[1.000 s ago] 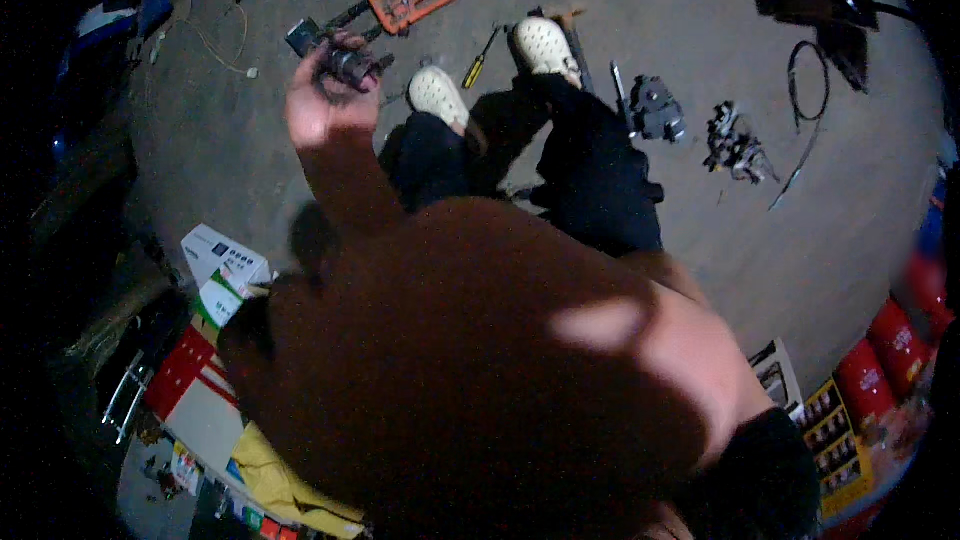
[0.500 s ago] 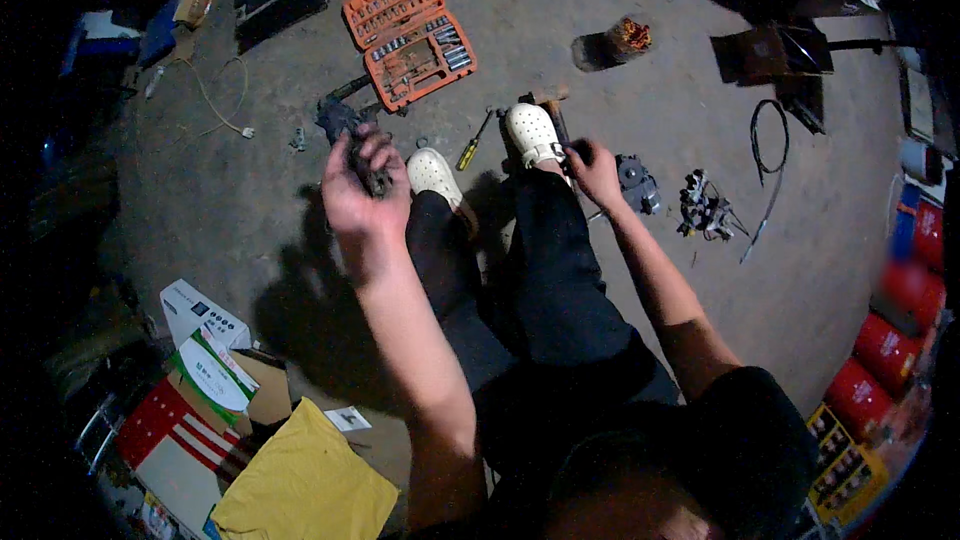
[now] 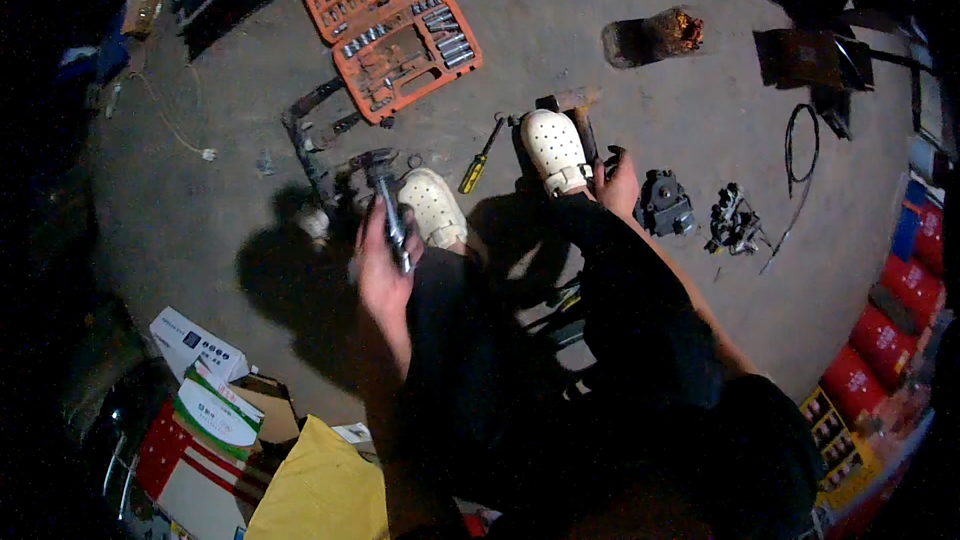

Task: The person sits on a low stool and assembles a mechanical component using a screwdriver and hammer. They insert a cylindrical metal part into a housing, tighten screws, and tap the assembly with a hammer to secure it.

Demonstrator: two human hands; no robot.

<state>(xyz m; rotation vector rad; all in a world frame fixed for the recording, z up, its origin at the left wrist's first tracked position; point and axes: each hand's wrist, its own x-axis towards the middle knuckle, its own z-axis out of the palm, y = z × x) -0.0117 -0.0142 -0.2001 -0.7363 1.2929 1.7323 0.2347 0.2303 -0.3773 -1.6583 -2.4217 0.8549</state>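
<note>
My left hand (image 3: 385, 260) is closed around a dark grey metal piece (image 3: 391, 205) with a straight, shiny shaft and a wider, rounded head, held up in front of my left shoe. Its exact kind is unclear. Beside my right shoe, my right hand (image 3: 621, 186) has its thumb and darkened fingers apart. Close by it, the handle of a hammer (image 3: 586, 130) runs down along the shoe, its head on the floor. Between the shoes and the toolbox lies a screwdriver (image 3: 475, 172) with a yellow handle. Dark metal parts (image 3: 318, 165) rest left of my left shoe.
An orange socket set case (image 3: 400, 40) lies unfolded ahead. To the right are a black round part (image 3: 665, 203), a wired metal assembly (image 3: 735, 220) and a black cable (image 3: 790, 145). Cartons (image 3: 210, 350) and a yellow sheet (image 3: 320, 485) sit at lower left; red drums (image 3: 880, 335) line the right.
The dark lumpy thing seen at my left hand has given way to the metal piece with a shaft, and this hand is lower. My right hand's fingers have parted beside the hammer handle. The view has shifted.
</note>
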